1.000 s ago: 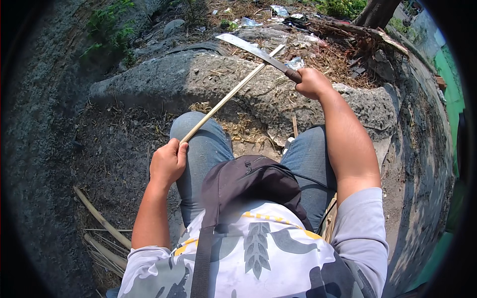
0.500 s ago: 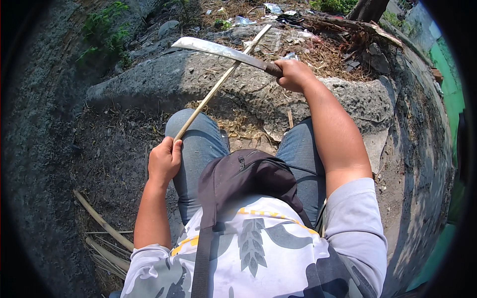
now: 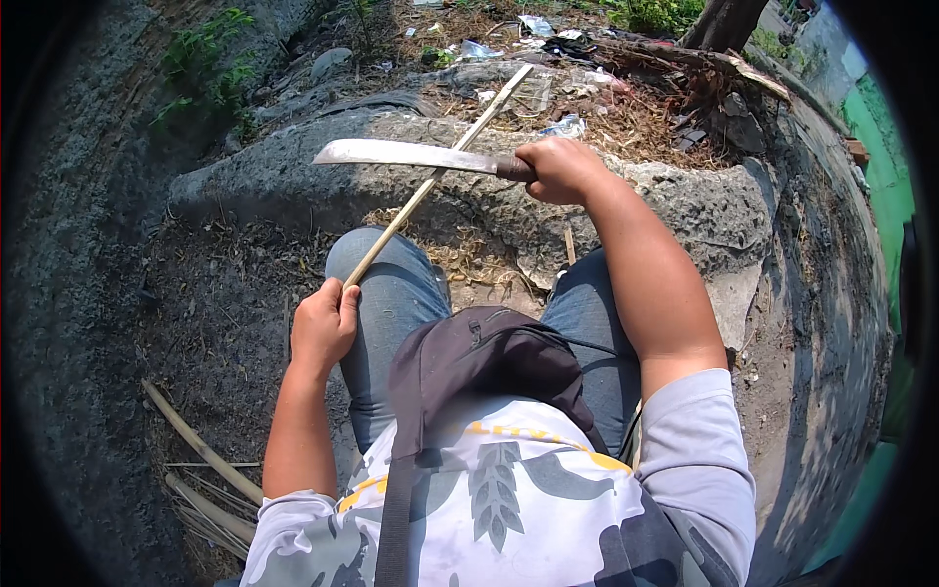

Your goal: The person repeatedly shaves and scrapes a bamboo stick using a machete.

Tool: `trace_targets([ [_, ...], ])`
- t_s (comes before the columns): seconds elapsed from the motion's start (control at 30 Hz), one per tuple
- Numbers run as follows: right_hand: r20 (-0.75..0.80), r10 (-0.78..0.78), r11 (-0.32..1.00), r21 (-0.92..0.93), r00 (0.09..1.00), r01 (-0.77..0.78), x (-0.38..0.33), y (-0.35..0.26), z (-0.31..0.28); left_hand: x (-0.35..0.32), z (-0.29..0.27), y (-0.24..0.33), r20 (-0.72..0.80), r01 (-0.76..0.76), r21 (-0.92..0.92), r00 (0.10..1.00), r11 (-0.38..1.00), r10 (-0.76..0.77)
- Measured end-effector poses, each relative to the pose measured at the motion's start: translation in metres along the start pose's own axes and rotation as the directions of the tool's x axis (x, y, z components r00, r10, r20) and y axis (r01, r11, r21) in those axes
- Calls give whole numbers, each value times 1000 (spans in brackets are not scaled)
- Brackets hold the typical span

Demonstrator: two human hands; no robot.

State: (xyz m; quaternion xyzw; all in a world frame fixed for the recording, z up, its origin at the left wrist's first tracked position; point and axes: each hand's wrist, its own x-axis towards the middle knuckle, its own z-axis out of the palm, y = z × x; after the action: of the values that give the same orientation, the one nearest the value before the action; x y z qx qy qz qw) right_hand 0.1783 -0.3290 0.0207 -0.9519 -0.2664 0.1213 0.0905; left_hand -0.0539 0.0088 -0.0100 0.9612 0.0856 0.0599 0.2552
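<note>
My left hand (image 3: 325, 326) is closed around the lower end of a long, pale wooden strip (image 3: 409, 207), beside my left knee. From there the strip slants up and away to the right, its far end over the rough stone ledge. My right hand (image 3: 561, 172) grips the brown handle of a machete (image 3: 406, 154), whose broad, slightly curved blade points left. The blade crosses the strip a little past its middle and appears to touch it. Both hands are in front of my knees, the right one farther out.
A low stone ledge (image 3: 646, 201) runs across in front of me, with dry debris and litter behind it. A tree trunk (image 3: 724, 24) stands at the far right. Several pale stalks (image 3: 201, 445) lie at my left. A dark waist bag (image 3: 489, 367) rests on my lap.
My right hand has drawn the machete nearer and to the left, so the blade crosses the strip lower down. My left hand has barely moved, and the strip's far end has dipped slightly.
</note>
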Motion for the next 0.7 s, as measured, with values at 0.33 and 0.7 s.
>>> trace_targets([
  [0.33,14,601,722,419,799,-550,8,104,30,8,-10,3,93,-31,44,995,999,27],
  [0.7,-29,-8,994,110,1000,11,6,9,1,4,-4,-1,49,15,-5,999,1000,-14],
])
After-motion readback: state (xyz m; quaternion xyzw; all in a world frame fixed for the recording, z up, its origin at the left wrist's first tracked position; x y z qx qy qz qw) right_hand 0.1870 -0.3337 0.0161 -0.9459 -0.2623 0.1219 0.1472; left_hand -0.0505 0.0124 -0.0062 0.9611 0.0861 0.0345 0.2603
